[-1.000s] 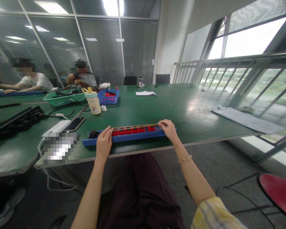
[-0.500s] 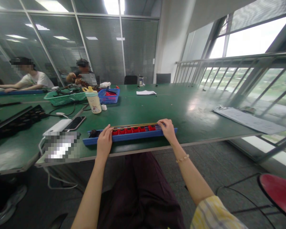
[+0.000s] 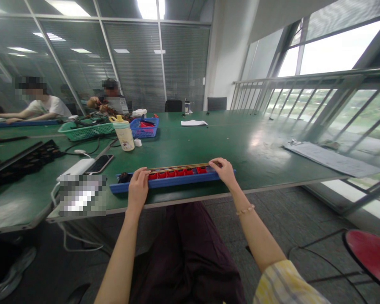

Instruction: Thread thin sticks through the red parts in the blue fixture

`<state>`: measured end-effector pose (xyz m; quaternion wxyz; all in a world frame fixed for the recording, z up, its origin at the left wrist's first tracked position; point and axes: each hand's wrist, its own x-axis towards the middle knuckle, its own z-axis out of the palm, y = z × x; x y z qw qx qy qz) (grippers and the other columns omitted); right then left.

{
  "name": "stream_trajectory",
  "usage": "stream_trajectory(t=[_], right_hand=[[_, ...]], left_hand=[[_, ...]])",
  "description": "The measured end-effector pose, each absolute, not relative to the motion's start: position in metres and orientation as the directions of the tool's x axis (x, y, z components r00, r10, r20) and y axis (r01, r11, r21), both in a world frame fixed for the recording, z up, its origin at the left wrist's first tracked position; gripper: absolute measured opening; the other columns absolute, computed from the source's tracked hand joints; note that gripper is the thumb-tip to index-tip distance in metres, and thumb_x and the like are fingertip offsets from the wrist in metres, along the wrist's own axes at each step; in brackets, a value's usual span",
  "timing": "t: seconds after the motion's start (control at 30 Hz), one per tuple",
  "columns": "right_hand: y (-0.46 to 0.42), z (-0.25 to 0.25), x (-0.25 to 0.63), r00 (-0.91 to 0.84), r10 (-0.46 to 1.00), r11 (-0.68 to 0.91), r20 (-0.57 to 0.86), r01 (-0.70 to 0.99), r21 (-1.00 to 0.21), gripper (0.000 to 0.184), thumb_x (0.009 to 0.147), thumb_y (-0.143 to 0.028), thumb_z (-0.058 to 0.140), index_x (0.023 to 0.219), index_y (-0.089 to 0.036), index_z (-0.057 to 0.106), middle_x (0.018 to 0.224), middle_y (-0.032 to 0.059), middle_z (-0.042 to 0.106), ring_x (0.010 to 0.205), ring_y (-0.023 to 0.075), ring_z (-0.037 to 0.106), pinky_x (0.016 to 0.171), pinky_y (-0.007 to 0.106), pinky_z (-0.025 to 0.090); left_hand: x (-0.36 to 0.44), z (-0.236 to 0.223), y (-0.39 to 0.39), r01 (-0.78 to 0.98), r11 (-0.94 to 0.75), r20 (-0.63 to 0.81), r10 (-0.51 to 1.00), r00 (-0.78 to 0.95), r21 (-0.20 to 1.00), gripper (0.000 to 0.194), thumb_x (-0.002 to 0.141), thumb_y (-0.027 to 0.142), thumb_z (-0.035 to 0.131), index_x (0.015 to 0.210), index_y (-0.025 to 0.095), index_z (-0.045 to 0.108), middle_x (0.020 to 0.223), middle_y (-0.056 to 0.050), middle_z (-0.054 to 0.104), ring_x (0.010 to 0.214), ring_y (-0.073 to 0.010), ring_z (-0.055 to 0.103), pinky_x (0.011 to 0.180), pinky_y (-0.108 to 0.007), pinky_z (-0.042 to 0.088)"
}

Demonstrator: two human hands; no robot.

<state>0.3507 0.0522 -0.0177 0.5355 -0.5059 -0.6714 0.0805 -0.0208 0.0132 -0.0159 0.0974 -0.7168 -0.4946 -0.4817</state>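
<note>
A smartphone (image 3: 99, 164) lies left of the blue tray (image 3: 177, 183) (red-loaded).

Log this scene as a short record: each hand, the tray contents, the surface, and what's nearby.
left hand: fingers curled over the blue tray and thin tan strip
right hand: on the strip's right end, at the tray's right end
tray contents: row of red pieces, dark lump at left
surface: green workbench
nearby: smartphone, water bottle
</note>
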Motion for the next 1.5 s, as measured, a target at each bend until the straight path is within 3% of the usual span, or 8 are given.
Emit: stream_trajectory(t=[0.27, 0.5, 0.73, 1.07, 1.5], right_hand=[[0.051, -0.017, 0.346, 0.076, 0.738, 0.499, 0.671, 0.609, -0.617, 0.026, 0.089, -0.047, 0.056, 0.087, -0.023, 0.067, 0.089, 0.006, 0.071, 0.086, 0.0233, 0.058, 0.082, 0.038, 0.044], [0.053, -0.024, 0.345, 0.056, 0.661, 0.487, 0.749, 0.727, -0.484, 0.022, 0.093, -0.042, 0.052, 0.09, -0.023, 0.062, 0.092, 0.0068, 0.067, 0.092, 0.0246, 0.055, 0.091, 0.042, 0.039], [0.051, -0.028, 0.35, -0.099, 0.634, 0.576, 0.767, 0.722, -0.383, 0.019, 0.094, -0.039, 0.053, 0.099, -0.026, 0.065, 0.102, 0.0059, 0.069, 0.101, 0.0258, 0.056, 0.096, 0.044, 0.039], [0.051, -0.037, 0.348, -0.077, 0.607, 0.576, 0.791, 0.728, -0.371, 0.027, 0.098, -0.033, 0.044, 0.102, -0.025, 0.069, 0.102, 0.009, 0.069, 0.101, 0.0266, 0.057, 0.094, 0.045, 0.045], [0.046, -0.034, 0.346, -0.032, 0.588, 0.554, 0.808, 0.744, -0.373, 0.027, 0.098, -0.035, 0.046, 0.1, -0.027, 0.071, 0.1, 0.0078, 0.071, 0.1, 0.0263, 0.061, 0.095, 0.046, 0.047]], left_hand=[[-0.021, -0.018, 0.014, 0.807, -0.482, 0.783, 0.62, 0.038, 0.342, 0.029, 0.099, 0.034, 0.037, 0.104, 0.021, 0.063, 0.118, -0.01, 0.06, 0.111, -0.0207, 0.059, 0.1, -0.039, 0.049], [-0.021, -0.018, 0.012, 0.815, -0.48, 0.792, 0.609, 0.044, 0.324, 0.029, 0.099, 0.034, 0.038, 0.105, 0.021, 0.064, 0.119, -0.011, 0.06, 0.112, -0.0207, 0.059, 0.102, -0.039, 0.049], [-0.022, -0.021, 0.011, 0.824, -0.475, 0.791, 0.609, 0.054, 0.309, 0.031, 0.099, 0.036, 0.039, 0.109, 0.022, 0.064, 0.125, -0.01, 0.061, 0.118, -0.0217, 0.058, 0.106, -0.041, 0.048], [-0.021, -0.023, 0.01, 0.824, -0.474, 0.787, 0.615, 0.057, 0.311, 0.033, 0.1, 0.034, 0.038, 0.113, 0.021, 0.065, 0.13, -0.011, 0.06, 0.122, -0.0219, 0.058, 0.108, -0.042, 0.048], [-0.022, -0.02, 0.012, 0.792, -0.5, 0.775, 0.629, 0.055, 0.349, 0.032, 0.099, 0.035, 0.038, 0.113, 0.022, 0.063, 0.128, -0.01, 0.06, 0.122, -0.021, 0.058, 0.109, -0.042, 0.047]])
